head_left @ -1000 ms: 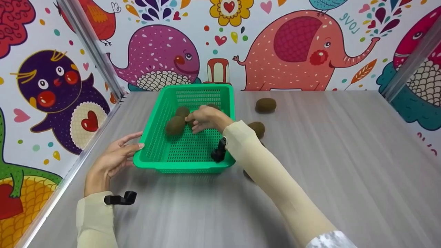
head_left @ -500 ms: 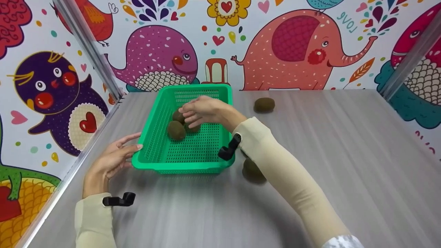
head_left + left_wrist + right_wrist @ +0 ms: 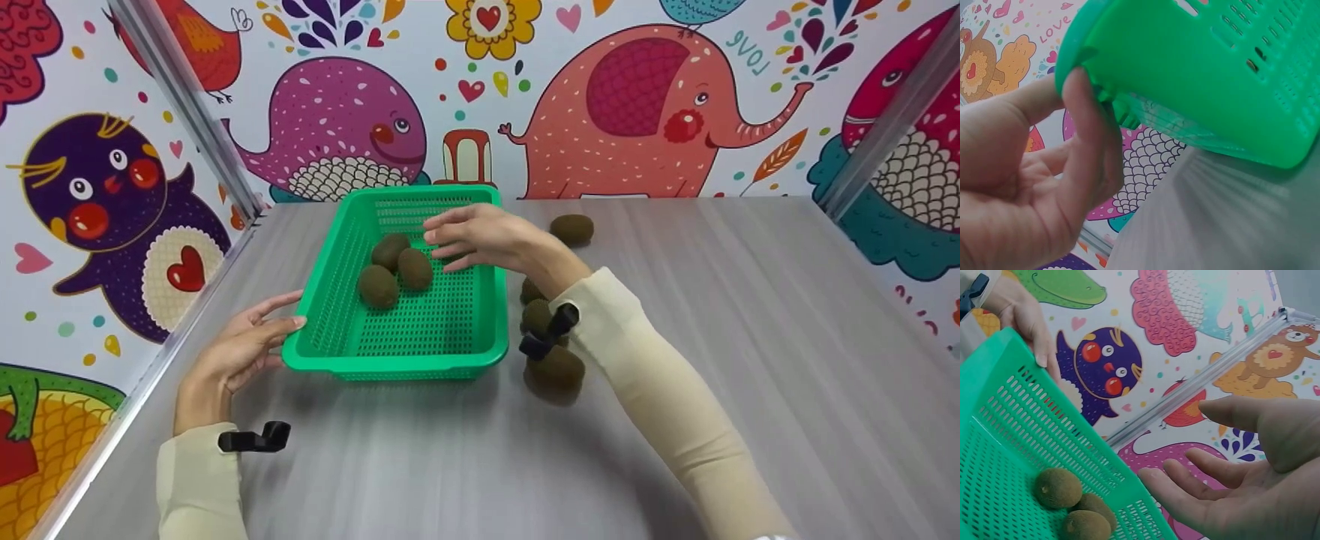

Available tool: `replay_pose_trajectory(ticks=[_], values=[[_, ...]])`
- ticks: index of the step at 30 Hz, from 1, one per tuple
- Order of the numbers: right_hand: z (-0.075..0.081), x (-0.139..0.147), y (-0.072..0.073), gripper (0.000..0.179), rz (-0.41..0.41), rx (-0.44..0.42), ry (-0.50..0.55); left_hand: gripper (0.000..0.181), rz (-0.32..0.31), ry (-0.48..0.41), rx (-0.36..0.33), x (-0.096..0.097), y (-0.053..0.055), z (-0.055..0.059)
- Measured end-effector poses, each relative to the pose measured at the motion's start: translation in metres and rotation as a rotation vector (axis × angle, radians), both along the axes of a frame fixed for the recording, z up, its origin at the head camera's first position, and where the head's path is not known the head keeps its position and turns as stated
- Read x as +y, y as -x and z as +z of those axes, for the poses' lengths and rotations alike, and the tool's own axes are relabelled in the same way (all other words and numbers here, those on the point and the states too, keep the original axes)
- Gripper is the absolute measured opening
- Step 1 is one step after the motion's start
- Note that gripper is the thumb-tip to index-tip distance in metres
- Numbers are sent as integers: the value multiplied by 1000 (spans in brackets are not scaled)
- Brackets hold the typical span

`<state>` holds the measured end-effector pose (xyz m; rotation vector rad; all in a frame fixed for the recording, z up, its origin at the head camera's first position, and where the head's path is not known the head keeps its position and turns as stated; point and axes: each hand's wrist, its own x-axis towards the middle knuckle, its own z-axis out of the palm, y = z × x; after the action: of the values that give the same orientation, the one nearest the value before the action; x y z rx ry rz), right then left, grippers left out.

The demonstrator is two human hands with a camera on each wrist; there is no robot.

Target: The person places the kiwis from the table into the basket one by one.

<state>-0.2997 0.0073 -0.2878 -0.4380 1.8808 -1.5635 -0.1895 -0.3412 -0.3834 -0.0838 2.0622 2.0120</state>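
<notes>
Three brown kiwis [image 3: 415, 269] lie together in the green plastic basket [image 3: 420, 365], toward its left side. My right hand [image 3: 487, 236] hovers over the basket's right side with its fingers loosely spread and nothing in them. In the right wrist view the right hand [image 3: 1230, 478] shows a bare palm, thumb apart from the fingers, beside the basket rim. My left hand [image 3: 238, 346] holds the basket's left rim. The left wrist view has the left thumb [image 3: 1081, 101] on the rim and the fingers curled behind it. My right hand hides part of the basket's far right.
To the right of the basket, several more kiwis [image 3: 555, 373] form a row on the grey table [image 3: 720, 360], partly behind my right wrist and its black camera mount [image 3: 551, 330]. Another kiwi [image 3: 571, 229] lies farther back. Cartoon-printed walls [image 3: 480, 90] stand behind and at the sides.
My right hand has lifted away from the kiwis in the basket and shifted right, its fingers opening. All three grouped kiwis now show fully. My left hand keeps its hold on the rim.
</notes>
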Motion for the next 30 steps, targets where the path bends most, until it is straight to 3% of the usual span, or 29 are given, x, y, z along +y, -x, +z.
replay_pose_trajectory(ticks=[10,30], values=[[-7,38,-3,42,-61,58,44,67,7,-2,-6,-1,1,0],[-42,101,-4,47,-246,54,185,68,7,20,-2,-1,1,-3]])
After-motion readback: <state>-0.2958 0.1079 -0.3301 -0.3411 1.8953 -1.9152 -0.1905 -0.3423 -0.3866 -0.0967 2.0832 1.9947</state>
